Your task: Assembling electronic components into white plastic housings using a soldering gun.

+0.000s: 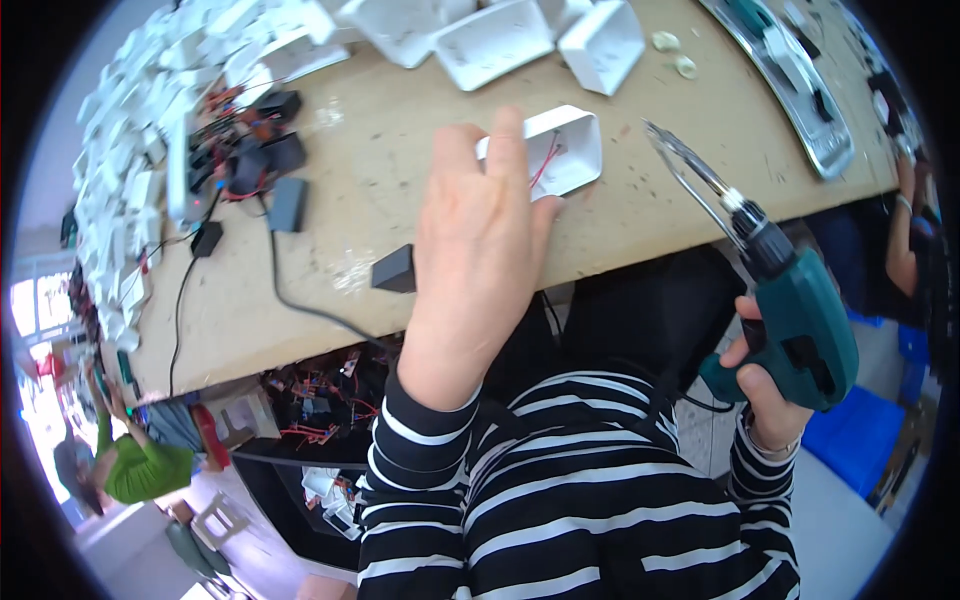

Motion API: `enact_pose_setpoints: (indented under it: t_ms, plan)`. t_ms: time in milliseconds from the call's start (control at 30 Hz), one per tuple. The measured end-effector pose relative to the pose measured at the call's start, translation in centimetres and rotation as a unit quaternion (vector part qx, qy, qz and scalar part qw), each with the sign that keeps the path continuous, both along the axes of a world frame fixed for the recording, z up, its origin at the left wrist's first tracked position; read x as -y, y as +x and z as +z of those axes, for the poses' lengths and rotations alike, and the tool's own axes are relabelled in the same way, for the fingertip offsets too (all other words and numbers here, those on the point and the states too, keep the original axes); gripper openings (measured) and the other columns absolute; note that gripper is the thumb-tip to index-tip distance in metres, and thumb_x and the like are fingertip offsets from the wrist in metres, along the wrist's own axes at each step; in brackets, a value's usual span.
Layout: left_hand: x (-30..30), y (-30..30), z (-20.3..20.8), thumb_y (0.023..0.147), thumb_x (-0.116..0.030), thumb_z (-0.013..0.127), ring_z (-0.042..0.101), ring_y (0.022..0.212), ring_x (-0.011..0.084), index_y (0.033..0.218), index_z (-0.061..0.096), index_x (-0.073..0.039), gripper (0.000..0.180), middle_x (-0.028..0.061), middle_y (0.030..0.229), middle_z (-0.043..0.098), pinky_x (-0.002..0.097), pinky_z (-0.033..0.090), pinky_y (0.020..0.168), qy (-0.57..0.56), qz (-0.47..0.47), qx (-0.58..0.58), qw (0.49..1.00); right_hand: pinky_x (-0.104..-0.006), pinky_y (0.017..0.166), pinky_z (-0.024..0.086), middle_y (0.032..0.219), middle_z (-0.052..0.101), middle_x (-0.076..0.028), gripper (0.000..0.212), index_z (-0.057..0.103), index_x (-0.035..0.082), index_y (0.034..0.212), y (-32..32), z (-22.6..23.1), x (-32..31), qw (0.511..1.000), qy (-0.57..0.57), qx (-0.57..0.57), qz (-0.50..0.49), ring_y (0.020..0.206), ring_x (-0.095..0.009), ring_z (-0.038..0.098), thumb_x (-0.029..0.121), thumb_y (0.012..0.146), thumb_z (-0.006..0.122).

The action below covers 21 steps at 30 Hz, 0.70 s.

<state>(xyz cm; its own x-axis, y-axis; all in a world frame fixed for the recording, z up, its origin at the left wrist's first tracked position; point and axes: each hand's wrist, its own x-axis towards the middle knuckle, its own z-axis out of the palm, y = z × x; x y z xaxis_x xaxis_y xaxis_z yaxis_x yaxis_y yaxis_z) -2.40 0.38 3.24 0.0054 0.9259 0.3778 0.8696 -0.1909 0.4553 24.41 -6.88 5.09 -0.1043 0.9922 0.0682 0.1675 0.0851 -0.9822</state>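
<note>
My left hand (475, 225) reaches over the worktable and is closed on a small white plastic housing (583, 145), its fingers along the left side and its thumb at the near edge. Red wires (546, 165) show inside the housing, whose left part is hidden behind the fingers. In my right hand (768, 400) is a dark green soldering gun (818, 325), gripped by its handle at the table's near edge. Its long metal tip and curved feed tube point up and left, apart from the housing. Beside my left wrist lies a small black block (393, 270).
White housings (495, 45) stand along the back, and a large pile (120, 190) fills the left. Black parts with wires (250, 150) lie near a grey adapter (288, 205) and cables. A metal tray (835, 150) is at right. Below sits a black bin (270, 500). Other people are nearby.
</note>
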Motion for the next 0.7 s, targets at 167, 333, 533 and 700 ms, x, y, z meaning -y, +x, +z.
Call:
enact_pose_setpoints:
  t_ms: [167,333,533,700]
  plan:
    - [1.8,-6.2,1.4,0.086,-0.010,0.067,0.061,0.075,0.0119,0.111,0.060,0.000,0.028,0.0098,0.098,0.058,0.0240,0.048,0.055,0.009,0.061,0.325,0.944,-0.0272,0.067,0.053,0.117,0.060,-0.023,0.065,0.041,-0.007,0.133,-0.2,0.3,0.0,0.999,0.054,-0.003,-0.003,0.076,-0.017,0.063,0.015,0.079,0.069]
    - [9.4,-13.3,2.3,0.091,-0.007,0.060,0.050,0.047,0.0028,0.108,0.061,0.003,0.020,0.0046,0.076,0.064,0.0148,0.029,0.035,0.044,0.130,0.653,0.744,-0.0264,0.066,0.051,0.119,0.058,-0.023,0.066,0.039,-0.005,0.136,-0.7,-0.1,-0.4,0.996,0.084,0.000,0.026,0.074,-0.017,0.061,0.016,0.080,0.067]
    - [21.5,-19.1,-0.4,0.092,-0.009,0.059,0.049,0.048,0.0029,0.112,0.060,0.003,0.023,0.0035,0.079,0.064,0.0154,0.030,0.037,0.071,0.332,0.557,0.758,-0.0247,0.070,0.048,0.124,0.055,-0.024,0.063,0.035,-0.006,0.139,-1.5,-1.3,-1.5,0.988,0.125,-0.016,0.086,0.079,-0.015,0.057,0.012,0.084,0.060]
    - [36.0,-20.8,-1.0,0.091,-0.012,0.059,0.053,0.055,0.0027,0.116,0.059,0.002,0.029,0.0037,0.083,0.065,0.0155,0.037,0.041,-0.030,0.503,0.482,0.717,-0.0238,0.073,0.047,0.126,0.054,-0.025,0.059,0.035,-0.007,0.139,-1.2,-0.3,-2.0,0.983,0.123,-0.016,0.138,0.080,-0.015,0.057,0.009,0.086,0.056]
